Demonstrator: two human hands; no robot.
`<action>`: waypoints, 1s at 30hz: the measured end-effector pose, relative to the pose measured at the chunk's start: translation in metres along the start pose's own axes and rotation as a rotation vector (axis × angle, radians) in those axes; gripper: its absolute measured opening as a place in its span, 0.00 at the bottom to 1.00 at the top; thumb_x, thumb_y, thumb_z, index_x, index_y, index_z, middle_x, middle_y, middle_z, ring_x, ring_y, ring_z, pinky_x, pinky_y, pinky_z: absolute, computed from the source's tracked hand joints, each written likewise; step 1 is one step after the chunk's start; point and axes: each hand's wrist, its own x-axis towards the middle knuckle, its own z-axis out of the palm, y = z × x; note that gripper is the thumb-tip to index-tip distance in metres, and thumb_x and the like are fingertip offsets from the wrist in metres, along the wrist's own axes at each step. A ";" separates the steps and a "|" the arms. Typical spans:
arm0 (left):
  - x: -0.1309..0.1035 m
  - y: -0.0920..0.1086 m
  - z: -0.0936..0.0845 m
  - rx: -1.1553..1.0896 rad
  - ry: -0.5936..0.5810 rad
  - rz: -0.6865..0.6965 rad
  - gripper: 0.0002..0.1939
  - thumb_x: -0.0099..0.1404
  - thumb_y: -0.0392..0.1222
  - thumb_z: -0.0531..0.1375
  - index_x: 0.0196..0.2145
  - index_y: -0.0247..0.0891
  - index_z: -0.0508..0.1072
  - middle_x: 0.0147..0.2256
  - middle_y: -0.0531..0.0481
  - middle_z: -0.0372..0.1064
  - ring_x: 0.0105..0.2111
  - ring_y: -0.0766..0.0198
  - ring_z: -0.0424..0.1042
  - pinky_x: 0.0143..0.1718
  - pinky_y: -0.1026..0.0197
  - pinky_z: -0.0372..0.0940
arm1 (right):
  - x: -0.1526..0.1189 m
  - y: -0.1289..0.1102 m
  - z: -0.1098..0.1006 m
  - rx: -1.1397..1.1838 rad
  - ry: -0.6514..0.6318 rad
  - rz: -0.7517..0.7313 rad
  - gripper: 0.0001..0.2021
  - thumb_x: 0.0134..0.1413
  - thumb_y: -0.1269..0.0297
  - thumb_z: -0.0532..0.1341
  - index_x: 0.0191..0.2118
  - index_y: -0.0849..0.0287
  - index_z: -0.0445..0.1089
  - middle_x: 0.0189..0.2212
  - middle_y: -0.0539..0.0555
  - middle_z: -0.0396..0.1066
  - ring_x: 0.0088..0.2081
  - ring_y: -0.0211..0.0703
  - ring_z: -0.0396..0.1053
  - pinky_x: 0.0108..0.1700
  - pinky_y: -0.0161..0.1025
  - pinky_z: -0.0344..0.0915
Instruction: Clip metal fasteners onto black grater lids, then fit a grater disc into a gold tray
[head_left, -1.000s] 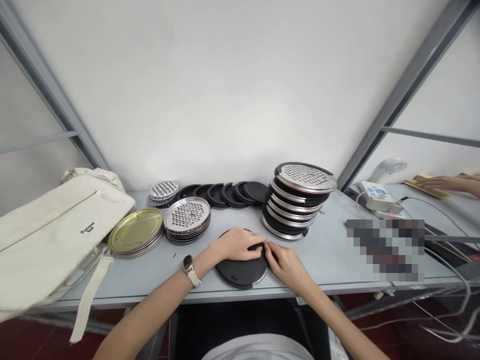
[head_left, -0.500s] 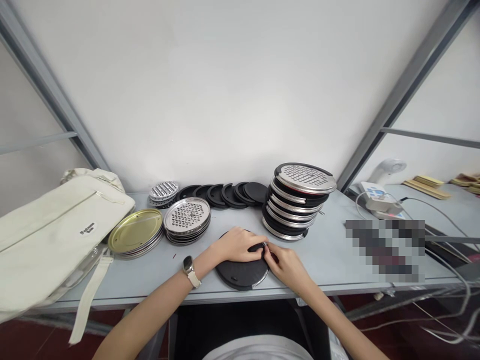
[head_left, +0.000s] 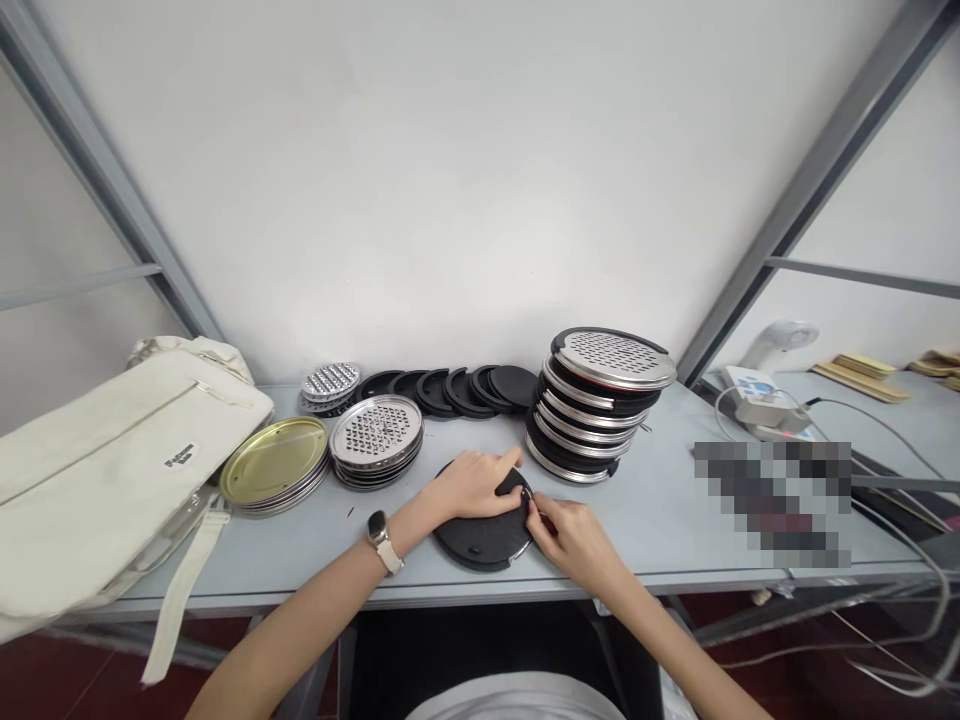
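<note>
A round black disc (head_left: pixel 480 541) lies on the table before me, with a small raised knob near its front edge and a shiny strip along its right rim. My left hand (head_left: pixel 474 487) holds it down from above; the thumb rests along the top, the index finger is stretched up and apart, and the other fingertips are hidden. At the right rim, the fingers of my right hand (head_left: pixel 568 530) are pinched on the disc's edge, close to my left thumb. Any small part between those fingertips is too small to make out.
Behind stand a tall stack of black-rimmed grater discs (head_left: pixel 616 360), overlapping black discs (head_left: pixel 446 390) and small grater discs (head_left: pixel 331 381). Leftward are larger metal grater discs (head_left: pixel 376 435), gold-coloured lids (head_left: pixel 276 462) and a cream bag (head_left: pixel 112 490). A white device (head_left: pixel 754 395) with cables is at right.
My left index finger has lifted away from the rim. My right hand has shifted slightly lower along the edge, and the disc appears to have tilted or turned a little.
</note>
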 end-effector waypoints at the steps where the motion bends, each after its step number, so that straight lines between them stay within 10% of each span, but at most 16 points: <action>1: 0.000 0.000 0.001 -0.002 0.002 -0.023 0.15 0.65 0.50 0.54 0.44 0.38 0.62 0.26 0.50 0.71 0.26 0.56 0.72 0.26 0.61 0.59 | 0.000 0.000 0.000 0.002 0.002 0.003 0.15 0.64 0.65 0.47 0.26 0.57 0.62 0.17 0.48 0.64 0.19 0.38 0.63 0.25 0.35 0.51; 30: -0.003 0.001 0.004 -0.063 0.049 0.151 0.08 0.63 0.45 0.56 0.31 0.39 0.64 0.28 0.52 0.71 0.27 0.63 0.70 0.27 0.63 0.54 | 0.004 0.005 -0.001 0.031 0.019 0.088 0.15 0.65 0.63 0.47 0.28 0.57 0.64 0.19 0.51 0.69 0.20 0.40 0.66 0.25 0.35 0.52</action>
